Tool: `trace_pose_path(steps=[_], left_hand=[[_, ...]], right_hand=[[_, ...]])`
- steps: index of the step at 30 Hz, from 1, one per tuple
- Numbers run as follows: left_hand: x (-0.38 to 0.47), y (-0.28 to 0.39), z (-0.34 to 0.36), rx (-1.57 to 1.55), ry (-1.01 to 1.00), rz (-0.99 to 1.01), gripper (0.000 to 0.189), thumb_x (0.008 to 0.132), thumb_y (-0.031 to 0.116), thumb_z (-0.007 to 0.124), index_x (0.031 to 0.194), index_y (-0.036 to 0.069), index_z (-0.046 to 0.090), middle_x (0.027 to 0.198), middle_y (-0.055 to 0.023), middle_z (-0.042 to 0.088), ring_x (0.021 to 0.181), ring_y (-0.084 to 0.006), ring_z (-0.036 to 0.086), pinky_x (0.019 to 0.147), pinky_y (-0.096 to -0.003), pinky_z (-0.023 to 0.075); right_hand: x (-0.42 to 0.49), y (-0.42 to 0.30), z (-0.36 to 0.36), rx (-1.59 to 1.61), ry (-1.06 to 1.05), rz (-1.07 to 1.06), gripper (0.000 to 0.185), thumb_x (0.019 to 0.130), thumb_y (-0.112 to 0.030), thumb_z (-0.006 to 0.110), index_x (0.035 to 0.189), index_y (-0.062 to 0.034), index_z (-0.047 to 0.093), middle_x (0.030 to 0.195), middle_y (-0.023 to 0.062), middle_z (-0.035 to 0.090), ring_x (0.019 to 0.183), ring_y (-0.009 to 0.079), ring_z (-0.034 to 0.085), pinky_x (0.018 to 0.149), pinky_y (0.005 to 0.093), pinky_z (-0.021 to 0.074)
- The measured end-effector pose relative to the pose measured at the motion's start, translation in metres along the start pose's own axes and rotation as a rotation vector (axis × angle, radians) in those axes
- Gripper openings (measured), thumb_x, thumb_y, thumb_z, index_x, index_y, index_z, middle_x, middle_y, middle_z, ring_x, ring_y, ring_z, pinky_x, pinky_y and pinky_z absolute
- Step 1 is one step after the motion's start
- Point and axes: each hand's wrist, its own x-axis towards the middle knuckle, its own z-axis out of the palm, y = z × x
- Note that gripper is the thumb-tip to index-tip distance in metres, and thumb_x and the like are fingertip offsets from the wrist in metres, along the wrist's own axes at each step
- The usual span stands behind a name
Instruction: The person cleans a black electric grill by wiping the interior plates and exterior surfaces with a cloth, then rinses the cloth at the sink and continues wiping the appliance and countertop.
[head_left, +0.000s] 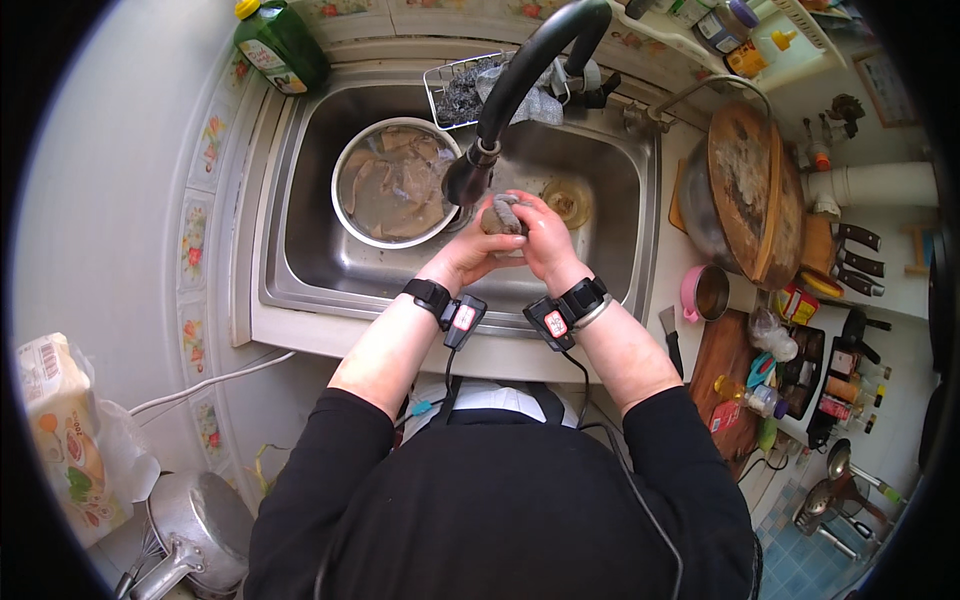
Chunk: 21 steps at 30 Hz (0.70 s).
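Note:
Both my hands meet over the right half of a stainless steel sink (315, 259), below the black faucet head (466, 178). Between them is a soft, folded grey-brown piece (504, 216) whose kind I cannot tell. My left hand (474, 253) cups it from below and the left, with the thumb across its near side. My right hand (547, 238) grips it from the right, fingers curled over the top. Left of the hands, a round metal basin (342, 214) holds water and flat brown pieces (397, 180). Behind my right hand lies a round yellowish dish or strainer (566, 204).
A wire basket (429, 94) with scouring pads hangs at the sink's back. A green detergent bottle (281, 45) stands back left. To the right are a wok with a wooden lid (739, 187), a pink-handled pot (705, 292), a knife (671, 341) and a wooden cutting board (709, 382).

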Motion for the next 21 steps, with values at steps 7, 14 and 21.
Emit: trace_pose_path(steps=[7, 14, 21], left_hand=[[-0.008, 0.019, 0.000, 0.038, -0.085, -0.272, 0.029, 0.081, 0.003, 0.058, 0.111, 0.004, 0.059, 0.106, -0.0072, 0.062, 0.093, -0.0165, 0.061, 0.080, -0.0281, 0.0491], [0.002, 0.031, 0.030, 0.586, -0.148, -0.465, 0.015, 0.070, 0.012, 0.068, 0.067, 0.014, 0.054, 0.054, 0.0049, 0.042, 0.039, -0.0061, 0.030, 0.037, -0.0226, 0.0162], [0.031, 0.041, 0.085, 1.437, -0.082, 0.003, 0.019, 0.065, 0.019, 0.074, 0.077, 0.005, 0.067, 0.071, -0.0114, 0.065, 0.054, -0.0210, 0.059, 0.049, -0.0342, 0.0465]], right_hand=[[-0.048, -0.032, -0.010, -1.005, -0.411, -0.649, 0.076, 0.079, -0.027, 0.067, 0.144, -0.0147, 0.029, 0.151, 0.0176, 0.019, 0.140, 0.0362, 0.017, 0.111, 0.0440, 0.0241], [-0.056, -0.049, -0.023, -1.646, -0.353, -1.146, 0.060, 0.072, -0.012, 0.064, 0.130, -0.0181, 0.047, 0.119, 0.0112, 0.052, 0.090, 0.0274, 0.060, 0.067, 0.0346, 0.0541], [-0.045, -0.066, -0.037, -1.896, 0.097, -1.161, 0.014, 0.074, -0.014, 0.059, 0.086, -0.0120, 0.053, 0.072, 0.0051, 0.055, 0.061, 0.0233, 0.061, 0.050, 0.0334, 0.0506]])
